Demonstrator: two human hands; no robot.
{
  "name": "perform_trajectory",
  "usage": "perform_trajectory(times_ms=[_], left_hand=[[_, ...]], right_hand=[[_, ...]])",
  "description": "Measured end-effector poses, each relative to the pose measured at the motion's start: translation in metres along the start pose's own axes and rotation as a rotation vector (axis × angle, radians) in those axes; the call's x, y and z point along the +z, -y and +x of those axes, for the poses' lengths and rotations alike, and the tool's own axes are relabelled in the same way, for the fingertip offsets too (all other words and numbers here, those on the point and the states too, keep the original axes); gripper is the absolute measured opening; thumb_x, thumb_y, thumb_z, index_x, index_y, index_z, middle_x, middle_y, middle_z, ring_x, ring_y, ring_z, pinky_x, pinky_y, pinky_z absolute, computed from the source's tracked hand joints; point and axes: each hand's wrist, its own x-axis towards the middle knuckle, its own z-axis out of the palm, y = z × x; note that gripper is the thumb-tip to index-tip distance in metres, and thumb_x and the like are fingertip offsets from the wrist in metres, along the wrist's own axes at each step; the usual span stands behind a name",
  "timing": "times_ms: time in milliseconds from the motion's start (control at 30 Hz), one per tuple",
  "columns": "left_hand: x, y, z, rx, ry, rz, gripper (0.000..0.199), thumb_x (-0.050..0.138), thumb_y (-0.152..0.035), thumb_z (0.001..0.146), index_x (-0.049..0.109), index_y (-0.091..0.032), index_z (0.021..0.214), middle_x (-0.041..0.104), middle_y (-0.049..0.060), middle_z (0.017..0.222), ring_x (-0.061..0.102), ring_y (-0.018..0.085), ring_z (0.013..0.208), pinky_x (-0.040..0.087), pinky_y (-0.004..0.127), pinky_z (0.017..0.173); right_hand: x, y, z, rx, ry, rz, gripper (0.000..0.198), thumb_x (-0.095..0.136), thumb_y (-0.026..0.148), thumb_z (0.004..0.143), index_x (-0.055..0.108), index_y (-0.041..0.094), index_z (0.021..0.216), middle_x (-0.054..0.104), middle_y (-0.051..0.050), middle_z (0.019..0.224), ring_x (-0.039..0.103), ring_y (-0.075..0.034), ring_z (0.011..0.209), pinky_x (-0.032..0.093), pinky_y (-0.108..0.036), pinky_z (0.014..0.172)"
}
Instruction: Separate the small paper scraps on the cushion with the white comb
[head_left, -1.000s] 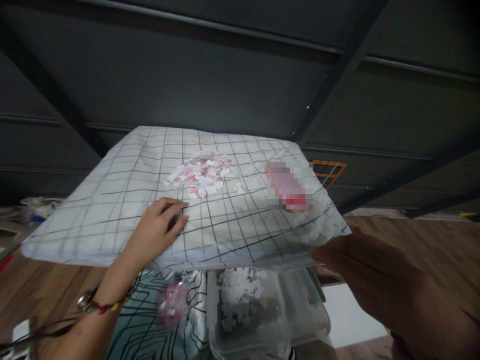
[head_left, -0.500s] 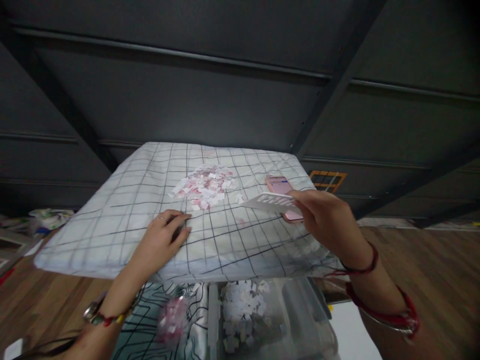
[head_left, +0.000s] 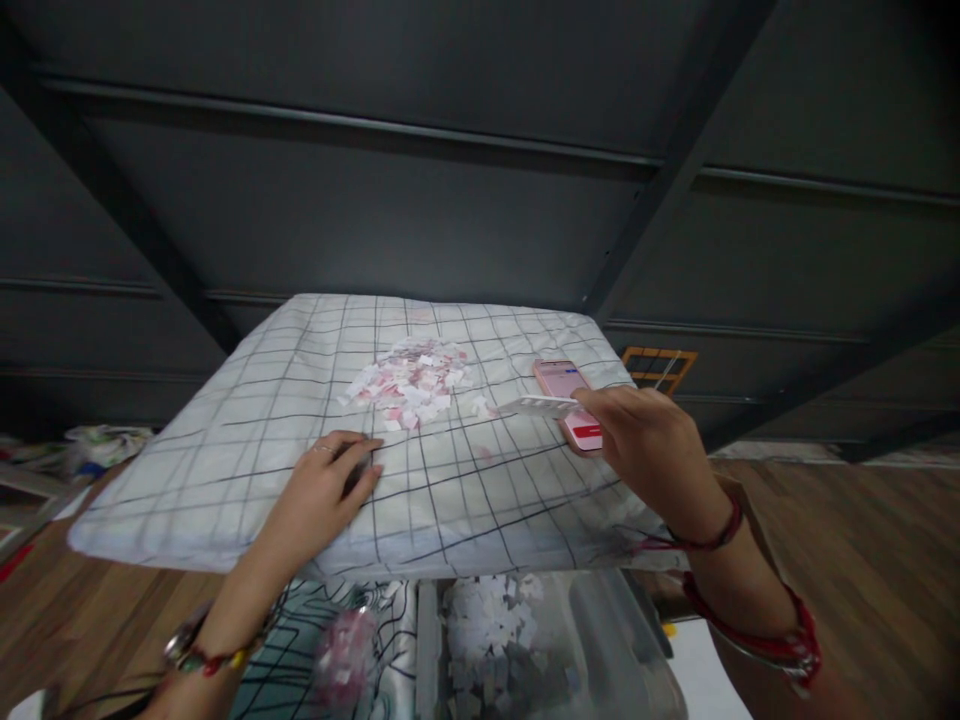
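My right hand [head_left: 651, 445] pinches a thin white card [head_left: 540, 405] at its right end. The card is tilted nearly edge-on, with pale raised or cut marks along it. It hangs over a pink phone [head_left: 561, 378], hiding the phone's middle. My left hand [head_left: 330, 485] rests on the checked cloth [head_left: 465, 510], fingers loosely bent and thumb apart from them. A dark patch lies between thumb and fingers; whether it is shadow or a thing I cannot tell. Just beyond that hand lies a pile of small white and pink paper pieces [head_left: 412, 380].
Below the table edge stands a clear plastic bin [head_left: 607, 640] with white pieces [head_left: 491, 625] in it. Left of it, a bag of pink pieces [head_left: 345, 655] lies on patterned fabric. A dark panelled wall [head_left: 375, 210] rises behind the table.
The card has turned flatter toward edge-on, and more of the phone's lower screen shows, with a red bar. My left hand stays at nearly the same spot on the cloth.
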Motion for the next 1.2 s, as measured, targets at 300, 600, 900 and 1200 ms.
perform_trajectory(times_ms=[300,600,900,1200], left_hand=[[-0.001,-0.001,0.000,0.006,-0.017,-0.006,0.035,0.043,-0.040,0.088,0.061,-0.018,0.108,0.056,0.009,0.104,0.056,0.023,0.098,0.048,0.042,0.090],[-0.001,-0.001,0.000,0.005,0.001,-0.008,0.035,0.043,-0.041,0.088,0.060,-0.017,0.109,0.056,0.009,0.104,0.056,0.023,0.098,0.047,0.042,0.090],[0.001,0.001,0.000,0.004,-0.014,-0.009,0.035,0.043,-0.042,0.088,0.061,-0.019,0.108,0.056,0.009,0.105,0.056,0.023,0.098,0.047,0.043,0.091],[0.001,0.000,0.000,0.010,-0.020,-0.014,0.036,0.042,-0.042,0.089,0.061,-0.018,0.108,0.056,0.009,0.104,0.056,0.023,0.098,0.046,0.043,0.091]], right_hand=[[0.005,0.002,0.000,0.010,0.043,0.015,0.029,0.042,0.003,0.077,0.063,0.015,0.094,0.063,-0.004,0.070,0.052,-0.018,0.064,0.034,-0.031,0.061],[0.001,0.007,0.002,-0.084,-0.013,0.039,0.031,0.041,-0.001,0.075,0.064,0.015,0.089,0.063,-0.004,0.072,0.052,-0.016,0.064,0.036,-0.030,0.061],[-0.013,0.012,0.003,-0.108,-0.046,0.067,0.032,0.040,-0.003,0.075,0.063,0.015,0.089,0.065,-0.003,0.073,0.053,-0.016,0.066,0.037,-0.030,0.062],[-0.022,0.010,-0.004,-0.150,-0.032,0.062,0.027,0.042,0.000,0.079,0.063,0.012,0.090,0.065,-0.003,0.070,0.057,-0.015,0.064,0.040,-0.029,0.061]])
